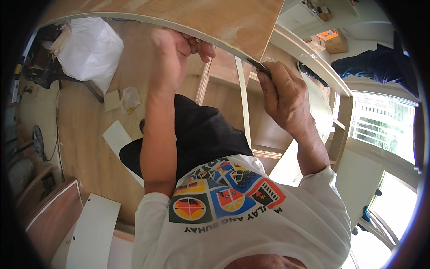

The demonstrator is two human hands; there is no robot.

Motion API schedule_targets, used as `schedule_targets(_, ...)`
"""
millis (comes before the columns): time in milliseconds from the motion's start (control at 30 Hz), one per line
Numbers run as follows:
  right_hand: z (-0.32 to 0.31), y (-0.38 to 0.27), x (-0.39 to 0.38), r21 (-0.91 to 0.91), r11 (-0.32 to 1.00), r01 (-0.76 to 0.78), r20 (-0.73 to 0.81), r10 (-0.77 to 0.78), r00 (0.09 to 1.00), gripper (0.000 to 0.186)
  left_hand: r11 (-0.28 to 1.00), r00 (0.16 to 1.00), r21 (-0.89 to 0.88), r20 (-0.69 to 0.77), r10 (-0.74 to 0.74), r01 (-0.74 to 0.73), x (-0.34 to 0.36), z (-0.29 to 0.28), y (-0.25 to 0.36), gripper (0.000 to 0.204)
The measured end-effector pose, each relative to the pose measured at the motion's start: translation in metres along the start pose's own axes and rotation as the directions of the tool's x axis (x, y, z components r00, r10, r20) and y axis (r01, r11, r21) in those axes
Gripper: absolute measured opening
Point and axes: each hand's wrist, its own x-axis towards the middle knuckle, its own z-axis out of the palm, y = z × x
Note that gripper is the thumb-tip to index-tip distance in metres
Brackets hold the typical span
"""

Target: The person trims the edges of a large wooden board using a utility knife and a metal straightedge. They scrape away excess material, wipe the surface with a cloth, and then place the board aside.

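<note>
A large tan wooden board point(215, 15) crosses the top of the view, its pale narrow edge facing me. My left hand point(181, 51) is raised to that edge, its fingers curled against the underside. Near the board's corner, my right hand point(282, 92) grips a slim dark flat tool point(256, 63), whose far end meets the edge; its exact kind is unclear.
Below stand an open wooden frame point(204, 78) and a pale strip point(242, 103). Around me are a white bag point(89, 51), loose panels point(92, 228), a fan point(38, 139), dark cloth point(371, 67) and windows point(380, 125) at the right.
</note>
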Motion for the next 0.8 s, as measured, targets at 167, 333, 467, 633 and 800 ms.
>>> schedule_targets(167, 0.0, 0.001, -0.001, 0.056, 0.998, -0.01, -0.005, 0.01, 1.0, 0.011, 1.0, 0.999, 0.006, -0.048, 0.004, -0.003, -0.012, 0.02, -0.01, 0.083)
schedule_targets(333, -0.009, -0.001, -0.005, -0.073, 0.997, 0.032, -0.072, -0.037, 0.997, 0.013, 0.988, 0.981, 0.038, -0.131, -0.145, 0.151, -0.008, 0.036, 0.003, 0.067)
schedule_targets(467, -0.021, -0.012, -0.004, -0.078, 0.996, -0.053, -0.05, 0.049, 0.998, 0.012, 0.936, 0.904, 0.107, -0.316, -0.287, 0.335, 0.0, 0.053, 0.027, 0.055)
schedule_targets(633, -0.022, -0.011, -0.001, -0.121, 0.992, -0.048, 0.02, 0.051, 0.998, 0.01, 0.923, 0.871, 0.045, -0.349, -0.345, 0.383, 0.004, 0.046, 0.028, 0.054)
schedule_targets(800, -0.019, -0.006, 0.0, -0.176, 0.984, -0.041, 0.059, 0.052, 0.997, 0.009, 0.941, 0.903, 0.054, -0.305, -0.304, 0.335, 0.002, 0.044, 0.025, 0.046)
